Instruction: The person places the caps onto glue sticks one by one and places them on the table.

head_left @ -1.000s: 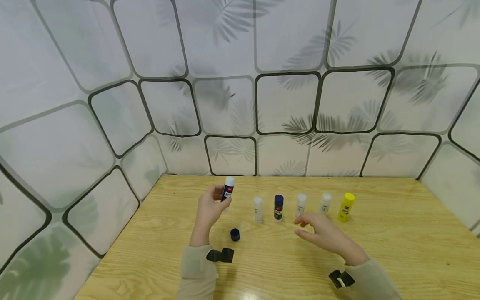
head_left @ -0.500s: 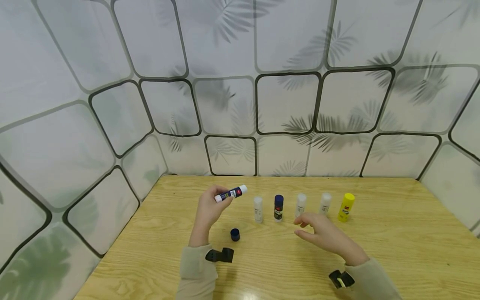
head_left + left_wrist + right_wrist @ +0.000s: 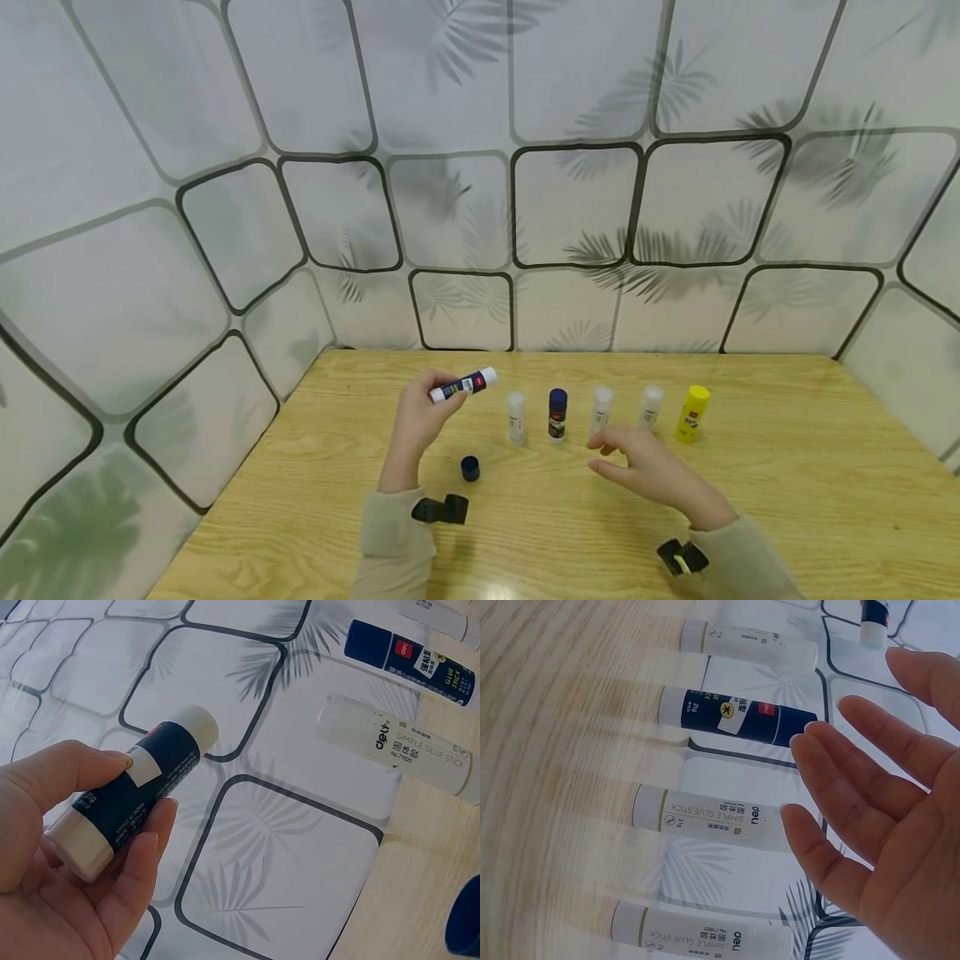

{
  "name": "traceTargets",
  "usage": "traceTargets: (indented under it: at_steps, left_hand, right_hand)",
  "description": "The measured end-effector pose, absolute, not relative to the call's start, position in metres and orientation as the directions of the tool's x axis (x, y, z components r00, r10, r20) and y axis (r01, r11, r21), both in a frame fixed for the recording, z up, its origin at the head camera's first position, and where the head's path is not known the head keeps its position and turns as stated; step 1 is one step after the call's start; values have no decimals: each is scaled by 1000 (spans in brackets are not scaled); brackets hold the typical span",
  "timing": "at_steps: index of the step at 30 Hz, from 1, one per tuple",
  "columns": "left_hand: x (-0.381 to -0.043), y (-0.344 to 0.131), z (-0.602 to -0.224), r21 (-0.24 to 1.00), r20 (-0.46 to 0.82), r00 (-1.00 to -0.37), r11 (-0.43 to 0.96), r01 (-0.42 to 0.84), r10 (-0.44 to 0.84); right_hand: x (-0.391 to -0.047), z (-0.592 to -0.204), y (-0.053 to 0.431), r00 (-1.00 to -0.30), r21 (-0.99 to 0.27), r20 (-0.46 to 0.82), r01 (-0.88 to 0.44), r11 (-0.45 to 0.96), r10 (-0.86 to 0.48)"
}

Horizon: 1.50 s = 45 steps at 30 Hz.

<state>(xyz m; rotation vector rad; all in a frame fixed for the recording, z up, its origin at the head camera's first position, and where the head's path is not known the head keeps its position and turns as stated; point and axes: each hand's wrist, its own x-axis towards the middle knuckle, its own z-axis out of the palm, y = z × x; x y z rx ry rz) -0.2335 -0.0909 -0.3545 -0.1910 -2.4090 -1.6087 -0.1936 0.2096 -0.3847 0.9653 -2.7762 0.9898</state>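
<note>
My left hand (image 3: 422, 423) pinches an uncapped navy glue stick (image 3: 150, 787) between thumb and fingers, tilted in the air with its white end up to the right. On the table below stands its dark blue cap (image 3: 470, 469). My right hand (image 3: 648, 465) hovers with relaxed fingers before the row and holds nothing. Closest to it are a white glue stick (image 3: 602, 408) and another white glue stick (image 3: 651, 406), partly behind the hand. Farther left in the row stand a capped navy glue stick (image 3: 557, 417) and a white glue stick (image 3: 516, 419).
At the row's right end stands a yellow glue stick (image 3: 692, 414). The wooden table (image 3: 810, 483) ends at a patterned wall covering (image 3: 570, 208) at the back and sides. Each wrist wears a small black camera, such as the left wrist camera (image 3: 441, 510).
The navy glue stick in my left hand has tipped from nearly upright to leaning right, most of it in the first half second. My right hand has stayed in place.
</note>
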Motion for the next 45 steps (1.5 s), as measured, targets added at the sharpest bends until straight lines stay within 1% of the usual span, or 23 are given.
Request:
traceTargets:
  at_steps: [7, 19, 25, 32, 37, 45]
  left_hand:
    - [-234, -94, -354, 900, 263, -964, 369, 233, -33]
    - [-234, -96, -352, 926, 227, -973, 316, 205, -36]
    - [-234, -98, -351, 932, 218, -975, 305, 196, -38]
    - [-234, -100, -351, 930, 232, -972, 302, 208, -45]
    - [-231, -102, -349, 925, 248, -967, 309, 221, -52]
    - [-229, -104, -346, 925, 274, -959, 294, 242, -74]
  right_hand:
    - [-194, -385, 208, -817, -577, 204, -546, 608, -540]
    - [-194, -383, 199, -823, -566, 181, -535, 627, -539]
    - [-197, -385, 183, -796, -542, 215, -580, 609, -566]
    - [-207, -388, 156, -736, -509, 259, -654, 560, -625]
    - [-212, -389, 135, -711, -502, 259, -677, 538, -654]
    - [-221, -391, 106, -691, -555, 218, -669, 495, -689]
